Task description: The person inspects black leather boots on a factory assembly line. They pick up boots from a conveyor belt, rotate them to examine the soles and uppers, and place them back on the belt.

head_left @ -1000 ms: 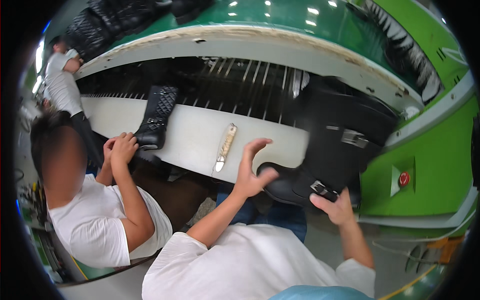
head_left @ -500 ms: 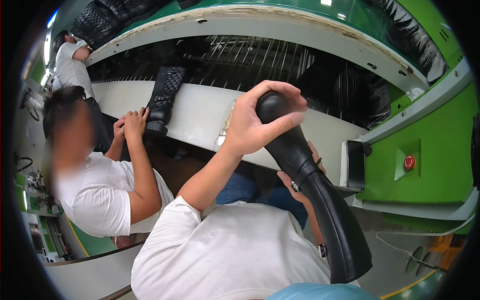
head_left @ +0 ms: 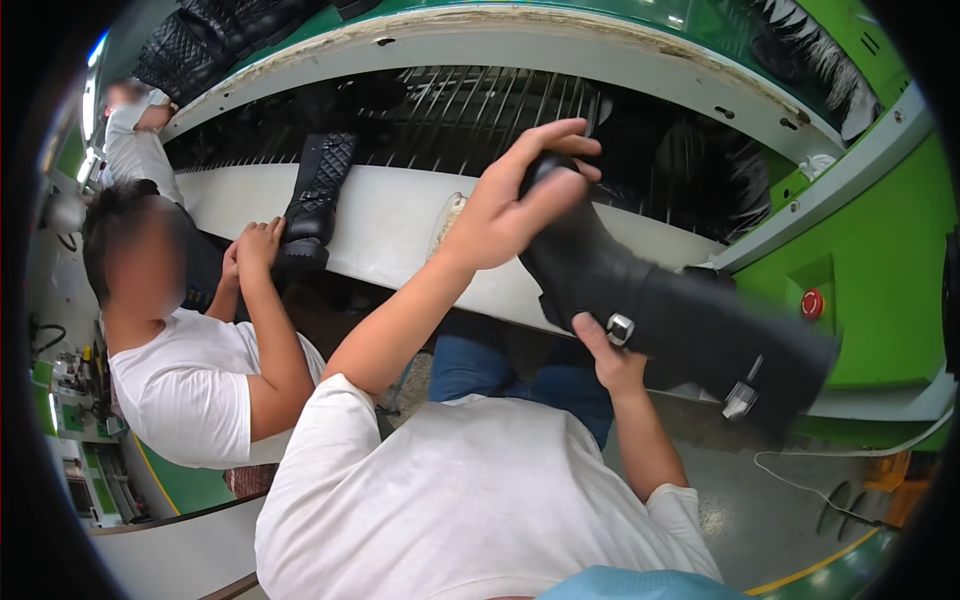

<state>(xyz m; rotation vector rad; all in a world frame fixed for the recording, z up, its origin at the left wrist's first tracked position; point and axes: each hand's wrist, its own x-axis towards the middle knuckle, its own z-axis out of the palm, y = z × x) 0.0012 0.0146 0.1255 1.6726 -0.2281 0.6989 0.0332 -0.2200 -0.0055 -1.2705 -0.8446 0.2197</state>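
Observation:
A tall black boot [head_left: 655, 300] with two silver buckles is held up in front of me, its toe at the upper left and its shaft stretching to the lower right, blurred at the end. My left hand [head_left: 510, 200] wraps round the toe from the near side, fingers curled over it. Lower down, my right hand [head_left: 612, 355] grips the boot at the ankle; its thumb lies beside the upper buckle and its other fingers are hidden behind the boot.
A white ledge [head_left: 390, 225] runs ahead, with a quilted black boot [head_left: 318, 195] standing by a seated co-worker [head_left: 190, 350]. Behind it are metal rods [head_left: 480, 110]. A green machine panel [head_left: 880, 270] with a red button [head_left: 812, 303] stands at the right. More black boots [head_left: 180, 55] are at the far left.
The boot has turned, its shaft swinging up and to the right so the buckled side shows. My right hand has come more into view at the ankle, and my left hand stays at the toe.

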